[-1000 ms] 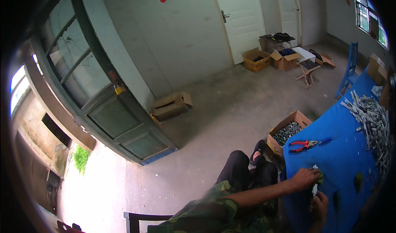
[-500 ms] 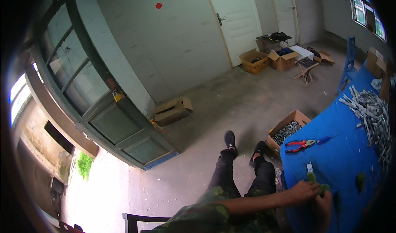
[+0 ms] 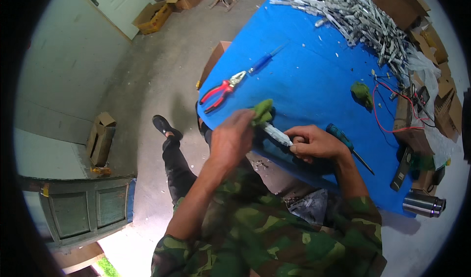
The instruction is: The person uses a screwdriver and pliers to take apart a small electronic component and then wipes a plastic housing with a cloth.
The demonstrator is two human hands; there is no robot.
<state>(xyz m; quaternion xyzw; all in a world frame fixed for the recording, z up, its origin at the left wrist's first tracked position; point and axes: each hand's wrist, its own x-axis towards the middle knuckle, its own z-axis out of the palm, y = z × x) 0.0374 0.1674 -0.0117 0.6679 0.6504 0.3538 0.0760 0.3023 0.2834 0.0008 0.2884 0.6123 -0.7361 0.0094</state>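
Note:
My left hand point(image 3: 231, 133), slightly blurred, grips a crumpled green cloth point(image 3: 263, 110) at one end of a narrow whitish-silver strip point(image 3: 277, 134). The strip's other end is pinched between the thumb and fingers of my right hand point(image 3: 312, 142). Both hands are above the near edge of the blue-covered table point(image 3: 314, 85). Beyond my left hand lie red-handled pliers point(image 3: 222, 91) and a blue screwdriver point(image 3: 264, 62). A teal-handled screwdriver point(image 3: 349, 147) rests just right of my right hand.
A large heap of similar silvery strips point(image 3: 353, 19) covers the table's far side. A second green cloth point(image 3: 362, 94), red wire point(image 3: 375, 112) and cardboard boxes point(image 3: 417, 147) are to the right. A steel flask point(image 3: 423, 204) lies at the right edge. Cartons point(image 3: 152, 18) stand on the floor.
The view has swung right and down toward the table. The hands, close together at the green cloth before, are now apart, with the strip stretching between them.

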